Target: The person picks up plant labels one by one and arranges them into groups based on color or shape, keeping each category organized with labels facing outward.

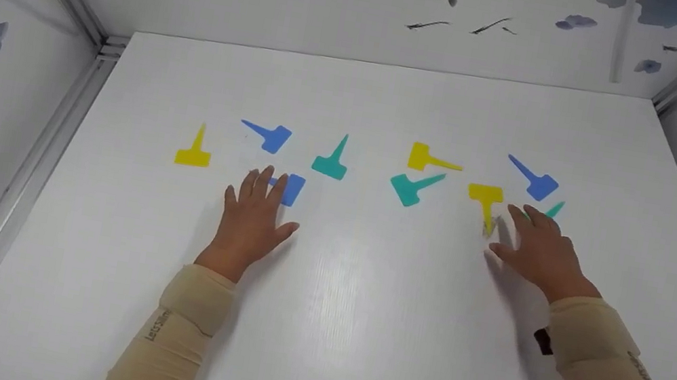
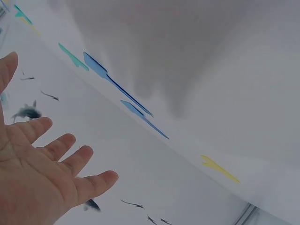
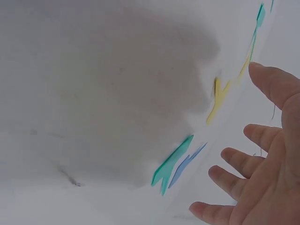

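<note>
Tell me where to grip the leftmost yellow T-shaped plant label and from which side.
Best pinch the leftmost yellow T-shaped plant label by its broad head, probably from the near side with the left hand: it lies flat, head nearest, narrow stem pointing away.

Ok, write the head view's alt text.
A left hand and right hand hover above a white table with three yellow T-shaped pieces, three blue ones and three teal ones. The hands partly hide one blue and one teal.

Smooth plastic tags [image 1: 193,157], glossy tabletop [image 1: 347,301], cloth sleeves [image 1: 170,354]
</note>
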The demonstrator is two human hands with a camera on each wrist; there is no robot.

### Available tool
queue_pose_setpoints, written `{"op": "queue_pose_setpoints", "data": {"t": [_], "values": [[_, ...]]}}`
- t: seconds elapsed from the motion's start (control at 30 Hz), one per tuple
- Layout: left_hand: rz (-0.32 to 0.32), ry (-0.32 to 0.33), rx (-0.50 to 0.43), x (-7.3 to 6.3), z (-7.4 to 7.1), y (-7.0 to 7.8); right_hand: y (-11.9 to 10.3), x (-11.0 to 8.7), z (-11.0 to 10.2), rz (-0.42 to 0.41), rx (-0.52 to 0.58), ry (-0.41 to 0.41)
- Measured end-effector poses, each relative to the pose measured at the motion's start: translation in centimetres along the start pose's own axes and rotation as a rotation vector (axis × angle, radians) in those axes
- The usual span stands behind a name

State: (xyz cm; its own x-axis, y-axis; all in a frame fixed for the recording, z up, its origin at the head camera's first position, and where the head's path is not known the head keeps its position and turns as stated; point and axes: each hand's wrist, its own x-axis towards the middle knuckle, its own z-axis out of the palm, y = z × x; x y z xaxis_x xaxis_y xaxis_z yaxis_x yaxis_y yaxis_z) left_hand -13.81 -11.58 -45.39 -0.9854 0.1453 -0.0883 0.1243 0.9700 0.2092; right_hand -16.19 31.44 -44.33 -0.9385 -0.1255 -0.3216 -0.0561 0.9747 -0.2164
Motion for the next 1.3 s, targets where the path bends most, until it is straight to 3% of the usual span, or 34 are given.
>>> {"op": "queue_pose_setpoints", "data": {"t": [0.43,1.03,1.3], "values": [[0.06,0.009,0.016,0.3,0.0,1.6,2.8,0.8,-0.6,0.075,0.131,-0.084],[0.103,-0.03,0.045,0.2,1.0,3.3,4.3,1.6,-1.0,0.184,0.139,-0.139],[0.133,-0.044,0.043,0.4,1.1,4.3,4.4,2.1,-1.0,0.204,0.112,-0.113]]}}
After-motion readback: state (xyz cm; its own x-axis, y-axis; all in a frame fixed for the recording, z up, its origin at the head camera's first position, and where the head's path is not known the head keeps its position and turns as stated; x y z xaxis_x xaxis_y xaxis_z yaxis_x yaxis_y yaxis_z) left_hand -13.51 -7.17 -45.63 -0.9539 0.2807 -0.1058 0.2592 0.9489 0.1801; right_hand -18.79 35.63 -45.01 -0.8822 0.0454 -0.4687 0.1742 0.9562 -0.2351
